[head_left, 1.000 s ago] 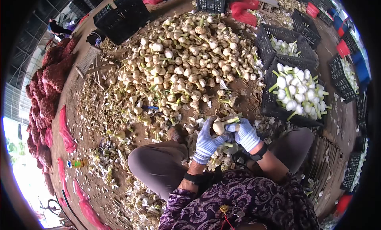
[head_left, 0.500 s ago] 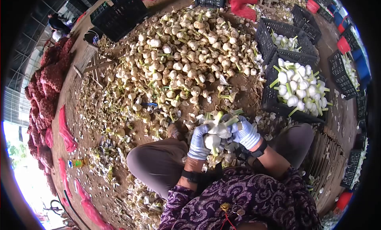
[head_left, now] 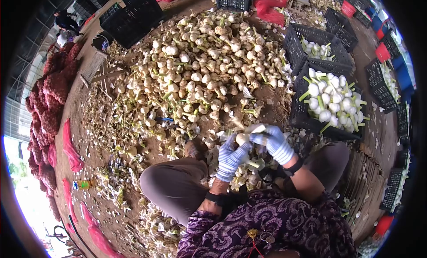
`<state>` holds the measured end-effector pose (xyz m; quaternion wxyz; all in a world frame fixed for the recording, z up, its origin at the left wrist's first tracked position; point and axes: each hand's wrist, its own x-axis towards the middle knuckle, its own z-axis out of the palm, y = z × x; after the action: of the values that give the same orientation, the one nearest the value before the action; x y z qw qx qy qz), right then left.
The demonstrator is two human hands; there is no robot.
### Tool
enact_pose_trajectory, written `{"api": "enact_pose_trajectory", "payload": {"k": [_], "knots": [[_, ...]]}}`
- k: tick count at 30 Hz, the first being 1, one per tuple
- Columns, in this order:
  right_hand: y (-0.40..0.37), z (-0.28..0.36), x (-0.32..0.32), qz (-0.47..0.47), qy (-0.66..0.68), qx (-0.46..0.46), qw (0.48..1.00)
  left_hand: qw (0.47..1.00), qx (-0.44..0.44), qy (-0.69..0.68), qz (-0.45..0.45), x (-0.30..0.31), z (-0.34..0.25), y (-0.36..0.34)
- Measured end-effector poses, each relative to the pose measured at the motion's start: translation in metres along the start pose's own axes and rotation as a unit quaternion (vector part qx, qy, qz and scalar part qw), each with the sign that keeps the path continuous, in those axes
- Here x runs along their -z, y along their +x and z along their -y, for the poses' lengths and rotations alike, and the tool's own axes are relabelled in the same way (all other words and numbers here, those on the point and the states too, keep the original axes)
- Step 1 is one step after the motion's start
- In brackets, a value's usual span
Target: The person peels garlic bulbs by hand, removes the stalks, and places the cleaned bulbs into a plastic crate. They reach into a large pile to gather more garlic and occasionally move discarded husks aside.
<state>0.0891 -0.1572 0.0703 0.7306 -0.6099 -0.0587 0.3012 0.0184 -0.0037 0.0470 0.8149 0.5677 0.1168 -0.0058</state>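
Both hands wear striped gloves and meet in front of my lap. My left hand (head_left: 232, 156) is closed round a garlic bulb (head_left: 242, 138), with its fingers at the bulb's lower side. My right hand (head_left: 274, 143) pinches at the same bulb's upper right, where pale stem or skin shows. A green-white stem sticks out below the hands. Beyond them lies a large pile of unpeeled garlic (head_left: 209, 66). To the right, a black crate (head_left: 302, 111) holds peeled white bulbs with green stems (head_left: 336, 97).
A second crate (head_left: 296, 44) with fewer white bulbs stands behind the first. Red net sacks (head_left: 55, 86) are stacked at the left. A wooden frame (head_left: 104, 75) and black crates (head_left: 133, 20) stand at the back left. A person (head_left: 66, 22) is far off at the upper left.
The white bulbs between my hands have gone from view, and a smaller, browner bulb is there now. My left hand has turned and opened out slightly; the view has shifted a little.
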Motion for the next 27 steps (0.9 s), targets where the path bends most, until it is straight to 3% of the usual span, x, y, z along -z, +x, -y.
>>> {"api": "enact_pose_trajectory", "payload": {"k": [2, 4, 5, 6, 8, 9, 10, 11, 12, 13, 14, 18, 19, 20, 22, 24, 25, 26, 27], "knots": [[0.005, -0.012, -0.001, -0.036, 0.004, 0.002, 0.999, 1.000, -0.024, 0.005, -0.008, 0.004, 0.010, 0.002], [0.016, -0.028, 0.011, 0.035, 0.257, 0.064, 0.964, 0.988, 0.049, -0.121, -0.078, 0.022, 0.017, 0.006], [0.016, -0.027, 0.008, -0.003, 0.253, 0.037, 0.967, 0.974, 0.120, -0.172, -0.087, 0.029, 0.017, 0.007], [0.019, -0.039, 0.016, -0.002, 0.251, 0.033, 0.967, 0.973, 0.121, -0.175, -0.090, 0.030, 0.021, 0.007], [0.025, -0.044, 0.016, 0.041, 0.033, 0.096, 0.994, 0.941, 0.235, -0.243, -0.011, 0.025, 0.024, 0.008], [0.017, -0.050, 0.011, 0.029, 0.310, -0.033, 0.950, 0.952, 0.141, -0.269, -0.039, 0.023, 0.043, 0.009], [0.019, -0.052, 0.017, 0.027, 0.310, -0.035, 0.950, 0.951, 0.144, -0.270, -0.040, 0.024, 0.043, 0.009], [0.023, -0.056, 0.028, 0.039, 0.030, 0.081, 0.996, 0.983, 0.076, -0.159, -0.051, 0.026, 0.041, 0.010], [0.025, -0.060, 0.036, 0.050, -0.254, 0.188, 0.947, 0.997, 0.006, -0.047, -0.061, 0.029, 0.037, 0.011], [0.023, -0.064, 0.037, 0.000, -0.014, 0.064, 0.998, 0.981, 0.044, -0.186, -0.035, 0.027, 0.011, 0.006], [0.023, -0.067, 0.044, -0.070, 0.163, -0.063, 0.982, 0.996, 0.027, -0.083, -0.017, 0.029, 0.005, 0.007], [0.025, -0.070, 0.044, -0.092, 0.080, 0.001, 0.993, 0.988, 0.070, -0.049, 0.127, 0.019, -0.030, -0.004], [0.026, -0.064, 0.042, -0.096, 0.043, 0.032, 0.994, 0.951, 0.104, 0.161, 0.241, 0.029, -0.020, 0.003], [0.024, -0.051, 0.035, -0.094, 0.042, 0.032, 0.994, 0.919, 0.079, 0.315, 0.221, 0.026, -0.003, 0.003], [0.017, -0.024, 0.020, -0.139, -0.083, -0.006, 0.987, 0.866, 0.095, 0.467, 0.155, 0.027, 0.016, 0.005], [0.014, -0.021, 0.013, -0.132, -0.121, 0.033, 0.983, 0.952, 0.074, 0.295, 0.040, 0.031, 0.033, 0.011], [0.013, -0.021, 0.011, -0.128, -0.225, 0.135, 0.956, 0.993, 0.081, 0.079, 0.039, 0.032, 0.023, 0.011], [0.012, -0.021, 0.008, -0.122, -0.323, 0.236, 0.908, 0.992, 0.114, 0.054, 0.014, 0.020, -0.004, 0.010], [0.011, -0.020, 0.005, -0.111, -0.341, 0.259, 0.897, 0.992, 0.127, 0.018, -0.007, 0.020, 0.004, 0.013]]}}
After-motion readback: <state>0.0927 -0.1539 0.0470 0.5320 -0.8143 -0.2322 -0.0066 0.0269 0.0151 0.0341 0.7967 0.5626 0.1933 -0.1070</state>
